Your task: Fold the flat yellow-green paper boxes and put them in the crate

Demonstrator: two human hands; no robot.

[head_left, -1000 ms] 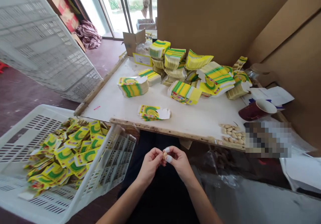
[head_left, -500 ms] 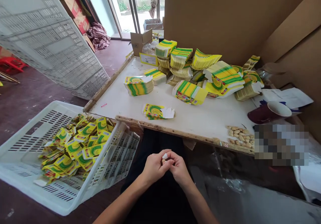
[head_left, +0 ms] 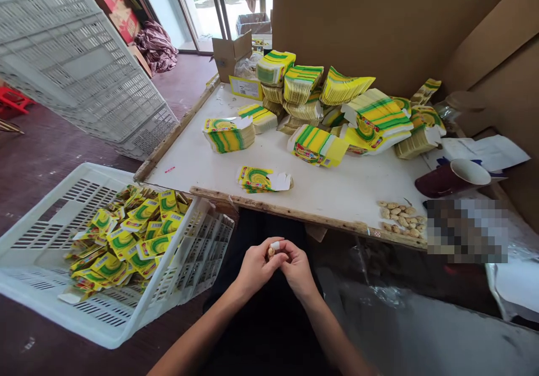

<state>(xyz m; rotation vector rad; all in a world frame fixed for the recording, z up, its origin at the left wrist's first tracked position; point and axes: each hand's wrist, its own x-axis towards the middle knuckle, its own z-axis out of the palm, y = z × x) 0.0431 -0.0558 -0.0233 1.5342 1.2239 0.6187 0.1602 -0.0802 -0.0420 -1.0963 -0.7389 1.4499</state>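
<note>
My left hand (head_left: 255, 265) and my right hand (head_left: 298, 268) meet above my lap, both closed. Pinched between their fingertips is a small tan peanut (head_left: 271, 251), mostly covered by the fingers. A white wrap (head_left: 275, 245) shows on a fingertip right beside it. On the table's front right corner lies a pile of peanuts in their shells (head_left: 402, 218). Straight ahead of my hands, near the table edge, rests a small stack of flattened yellow-green cartons (head_left: 257, 179).
A white plastic crate (head_left: 138, 314) at my left holds many yellow-green cartons (head_left: 122, 244). Bundled cartons (head_left: 303, 84) crowd the back of the white table (head_left: 189, 168). A dark red mug (head_left: 440, 178) lies tipped at the right. Tall white crates (head_left: 92, 62) lean at left.
The view has tilted down slightly, so the scene sits higher in the picture. My fingers have shifted a little around the peanut, and more of it shows.
</note>
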